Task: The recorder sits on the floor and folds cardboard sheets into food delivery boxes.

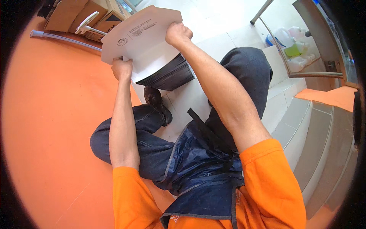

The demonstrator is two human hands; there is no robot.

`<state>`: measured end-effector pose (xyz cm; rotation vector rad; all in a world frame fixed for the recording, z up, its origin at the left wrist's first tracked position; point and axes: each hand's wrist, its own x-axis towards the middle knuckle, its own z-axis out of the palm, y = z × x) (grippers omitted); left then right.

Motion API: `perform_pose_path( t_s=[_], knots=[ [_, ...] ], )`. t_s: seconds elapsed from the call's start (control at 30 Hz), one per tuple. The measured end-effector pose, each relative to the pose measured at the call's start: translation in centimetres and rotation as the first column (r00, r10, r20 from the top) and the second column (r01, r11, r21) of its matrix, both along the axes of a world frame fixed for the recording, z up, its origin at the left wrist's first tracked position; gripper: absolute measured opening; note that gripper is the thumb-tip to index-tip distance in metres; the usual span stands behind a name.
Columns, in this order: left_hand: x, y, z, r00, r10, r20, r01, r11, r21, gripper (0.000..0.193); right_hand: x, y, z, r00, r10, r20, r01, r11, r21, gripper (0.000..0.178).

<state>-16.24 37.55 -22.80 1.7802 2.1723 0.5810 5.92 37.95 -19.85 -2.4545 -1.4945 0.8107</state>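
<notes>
A stack of flat white cardboard sheets (152, 55) with angled corners and small dark printing lies in front of me, beyond my knees. Its near side shows many thin dark edges packed together. My left hand (122, 69) is closed on the near left edge of the top of the stack. Farther off, my right hand (178, 34) grips the right edge, its fingers folded over. How many sheets each hand has hold of is hidden. Whether the stack's underside rests on the floor cannot be seen.
An orange wall (49, 133) rises close on my left. Brown cardboard boxes (82, 17), a white hooked handle (88, 23) and a clear tube (65, 43) are beyond the stack. At right stand grey steps (309, 141), a metal-framed rack (314, 74) and plastic jugs (295, 47).
</notes>
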Motion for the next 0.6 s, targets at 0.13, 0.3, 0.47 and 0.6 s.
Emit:
perform_pose_path(
  t_s=[0.13, 0.3, 0.47, 0.6],
  knots=[
    [-1.4, -1.3, 0.0, 0.995, -0.039, 0.090, 0.049, 0.992, -0.116, 0.035, -0.4, -1.7, 0.2, 0.998, 0.054, -0.040, -0.054, 0.998, 0.020, 0.032],
    [-1.2, -2.6, 0.5, 0.998, -0.062, 0.027, 0.066, 0.978, -0.199, 0.036, -0.5, -3.3, 0.8, 0.983, 0.184, 0.019, -0.185, 0.978, 0.095, 0.027],
    [-1.3, -3.3, 0.5, 0.994, -0.080, 0.071, 0.085, 0.995, -0.060, 0.028, -0.2, -3.4, 0.1, 0.975, 0.217, 0.054, -0.223, 0.962, 0.158, 0.023],
    [-1.5, -3.6, 0.9, 0.997, -0.069, 0.043, 0.073, 0.994, -0.084, 0.027, -0.5, -3.1, -0.1, 0.968, 0.235, 0.091, -0.249, 0.951, 0.185, 0.021]
  ],
)
